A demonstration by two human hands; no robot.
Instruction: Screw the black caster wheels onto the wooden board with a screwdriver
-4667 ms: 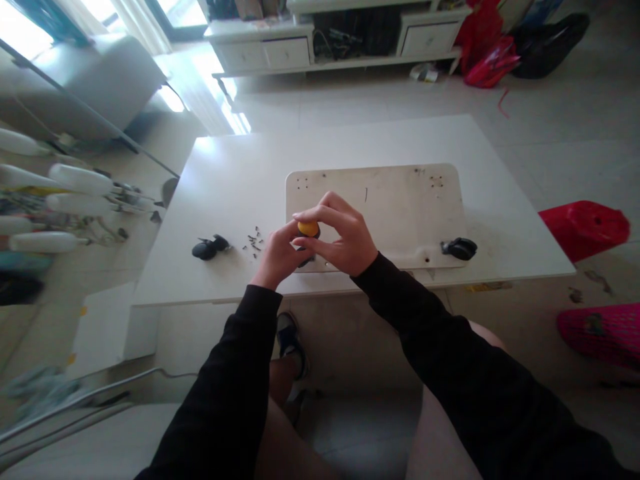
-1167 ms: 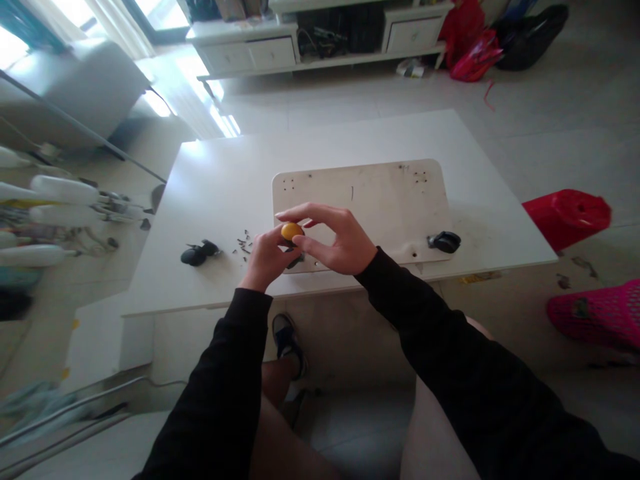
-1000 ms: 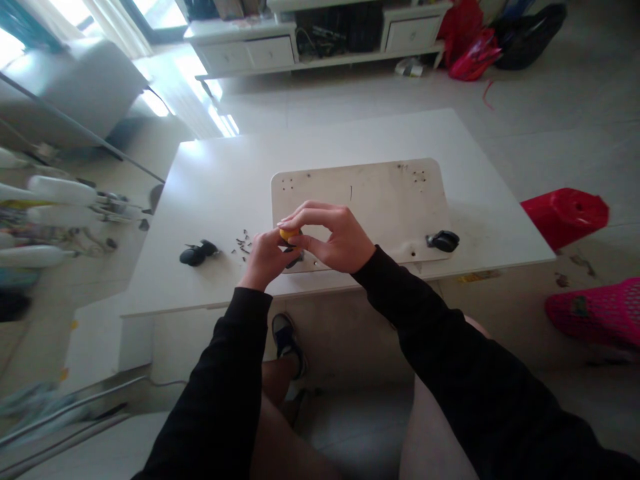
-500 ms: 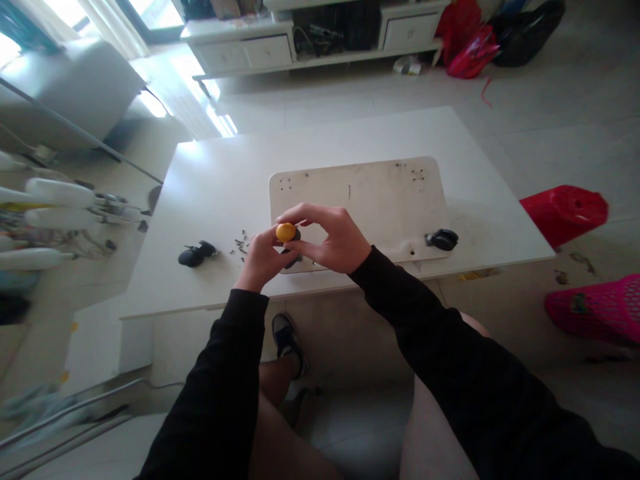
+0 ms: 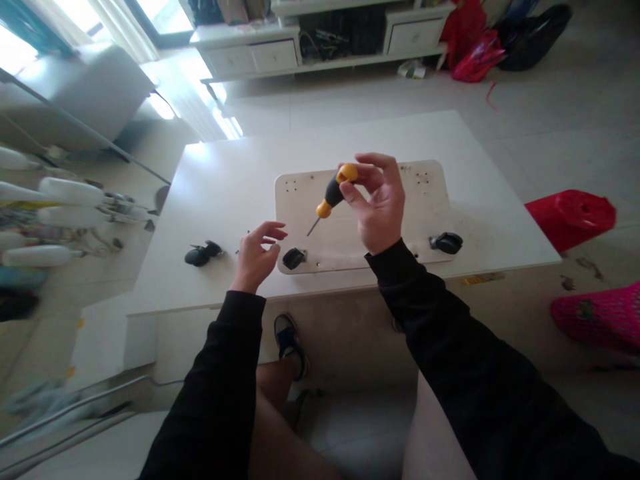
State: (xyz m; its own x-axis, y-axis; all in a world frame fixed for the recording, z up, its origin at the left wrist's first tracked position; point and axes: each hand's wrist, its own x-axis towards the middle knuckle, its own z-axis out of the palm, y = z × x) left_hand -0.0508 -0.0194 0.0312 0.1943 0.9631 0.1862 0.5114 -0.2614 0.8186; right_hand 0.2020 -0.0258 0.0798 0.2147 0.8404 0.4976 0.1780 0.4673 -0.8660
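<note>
A yellow and black screwdriver [image 5: 334,191] is pinched by its handle end in my right hand [image 5: 383,203], raised above the board with its thin shaft slanting down to the left. My left hand [image 5: 257,259] is open, fingers apart, over the table just left of the board. Beneath lies a pale rounded board [image 5: 345,227] with small holes near its corners. One black caster [image 5: 294,258] sits at the board's near left corner, close to my left fingers. Another caster [image 5: 447,243] is at the near right corner.
The board lies on a white table [image 5: 225,180]. Loose black casters [image 5: 203,253] rest left of my left hand, which mostly hides some screws. A red bin [image 5: 573,217] and a pink basket [image 5: 597,317] stand beyond the right edge. A white cabinet [image 5: 270,57] is behind.
My right hand has lifted the screwdriver up and to the right, away from the near left caster. My left hand has come off the screwdriver and opened, uncovering that caster.
</note>
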